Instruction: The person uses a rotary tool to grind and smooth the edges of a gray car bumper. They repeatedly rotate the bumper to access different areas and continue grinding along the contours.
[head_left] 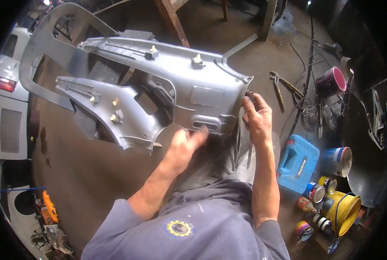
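"Plenty of that grey panel (pixel 202 82) reaches off to the left. How would you work it from this end?"

"I'd steady the edge with the right hand (pixel 259 119) and give the left hand (pixel 184 149) the fine moves around the oval recess (pixel 206 125). Light pressure, mind; the long prongs (pixel 119 48) look likely to flex, and I'd keep those pale clips (pixel 197 60) from snagging."

"Is it properly held?"

"Can't swear to it. The right thumb and fingers are drawn together at the panel's right-hand edge, but whether they pinch it or something small, I can't tell. The left is blurred, by the near edge at the recess; no telling if it's closed on anything."

"And the panel itself?"

"In front of the person, clips on the upper face. Only its near right corner lies between the hands; the prongs stretch well past the left one."
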The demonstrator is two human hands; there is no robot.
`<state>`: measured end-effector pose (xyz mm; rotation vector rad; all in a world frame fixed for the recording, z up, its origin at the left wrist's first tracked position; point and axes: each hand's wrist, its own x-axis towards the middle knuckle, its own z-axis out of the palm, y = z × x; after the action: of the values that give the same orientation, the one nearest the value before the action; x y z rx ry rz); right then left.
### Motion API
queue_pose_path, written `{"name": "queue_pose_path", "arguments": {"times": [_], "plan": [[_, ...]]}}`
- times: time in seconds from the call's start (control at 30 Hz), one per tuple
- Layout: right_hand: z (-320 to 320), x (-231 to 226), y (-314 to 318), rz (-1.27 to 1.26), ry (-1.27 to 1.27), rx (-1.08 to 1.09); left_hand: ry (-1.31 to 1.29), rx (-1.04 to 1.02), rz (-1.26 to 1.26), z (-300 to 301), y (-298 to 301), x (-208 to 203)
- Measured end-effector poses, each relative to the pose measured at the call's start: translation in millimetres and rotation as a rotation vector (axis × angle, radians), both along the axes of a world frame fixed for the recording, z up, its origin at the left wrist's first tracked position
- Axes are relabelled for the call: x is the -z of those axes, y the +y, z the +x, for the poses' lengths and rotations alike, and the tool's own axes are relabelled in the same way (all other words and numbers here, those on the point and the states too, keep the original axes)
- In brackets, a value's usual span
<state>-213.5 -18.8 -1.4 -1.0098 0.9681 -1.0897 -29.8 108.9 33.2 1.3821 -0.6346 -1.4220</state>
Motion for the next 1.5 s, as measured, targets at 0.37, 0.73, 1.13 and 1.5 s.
{"name": "queue_pose_path", "arguments": {"times": [0.37, 0.73, 1.13, 1.5], "plan": [[-9.7, -21.5, -21.6, -0.357, 0.322, -0.034, -1.956, 0.741, -0.479, 68.6, -118.7, -111.0], [-24.5, -4.9, -22.6, -0.292, 0.298, 0.082, -1.741, 0.988, -0.228, 24.1, -166.4, -96.4], [0.7, 3.3, 4.9, -0.179, 0.566, 0.060, -1.600, 1.237, -0.275, 56.4, -182.9, -67.4], [8.9, -12.9, 5.3, -0.210, 0.762, 0.107, -1.612, 1.101, -0.443, 50.3, -163.8, -70.0]]}}
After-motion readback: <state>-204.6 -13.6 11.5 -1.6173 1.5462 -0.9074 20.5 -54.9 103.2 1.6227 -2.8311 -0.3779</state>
